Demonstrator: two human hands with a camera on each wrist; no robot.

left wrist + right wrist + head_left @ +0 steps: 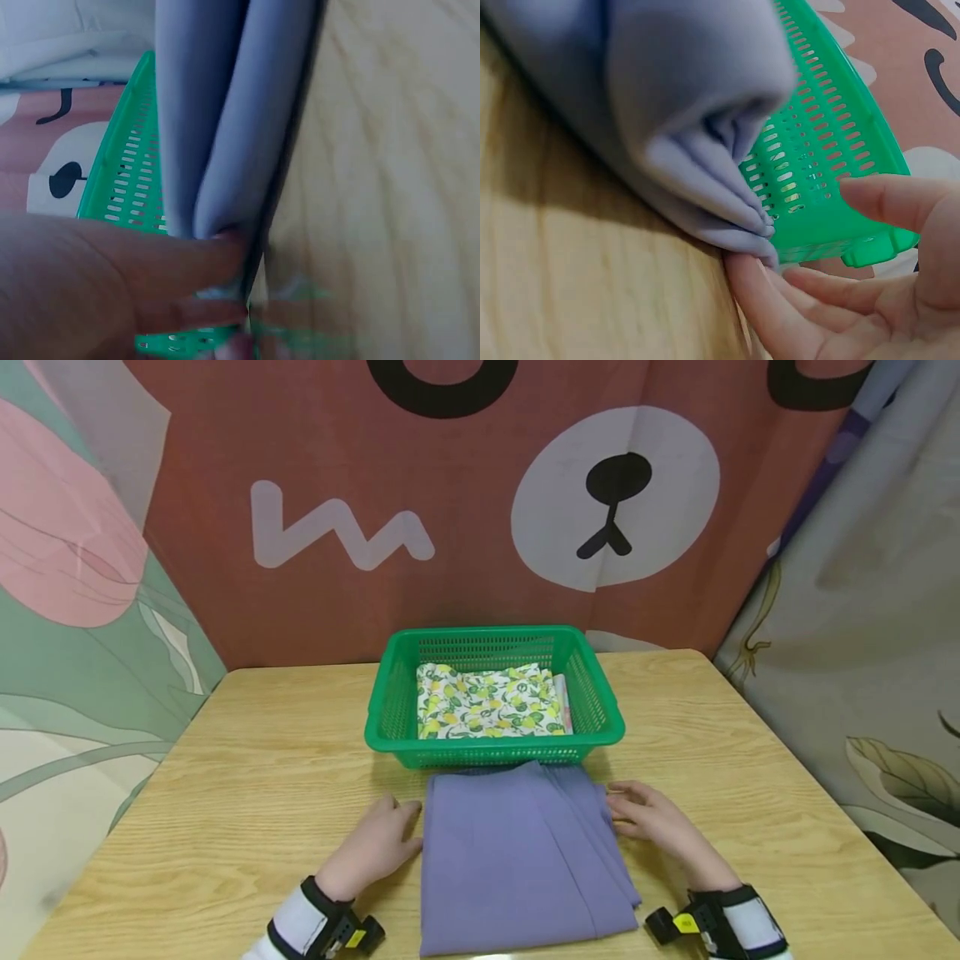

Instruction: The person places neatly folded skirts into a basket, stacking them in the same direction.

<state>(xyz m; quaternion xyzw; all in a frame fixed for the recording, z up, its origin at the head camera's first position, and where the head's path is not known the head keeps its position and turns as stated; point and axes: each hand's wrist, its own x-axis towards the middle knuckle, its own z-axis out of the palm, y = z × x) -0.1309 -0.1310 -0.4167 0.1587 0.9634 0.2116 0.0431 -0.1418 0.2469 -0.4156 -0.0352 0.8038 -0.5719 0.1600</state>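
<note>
One lemon-print cloth [491, 703] lies in your green basket [607, 727]; the folded purple cloth [517, 860] remains on the counter [247, 793], your left hand [375, 847] and right hand [652, 818] touching its edges with loose, straight-fingered grips.

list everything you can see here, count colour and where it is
folded cloth: 1, purple, on the table's near edge in front of the basket
basket: 1, green plastic mesh, mid-table behind the purple cloth
printed cloth: 1, white with yellow and green fruit print, folded inside the basket
table: 1, light wood, under everything
backdrop: 1, reddish-brown with a bear face, behind the table
side curtains: 2, floral, left and right of the table
wrist cameras: 2, black on white straps, on the wrists
left hand: fingertips at the cloth's left edge
right hand: fingertips touching the cloth's right edge
</note>
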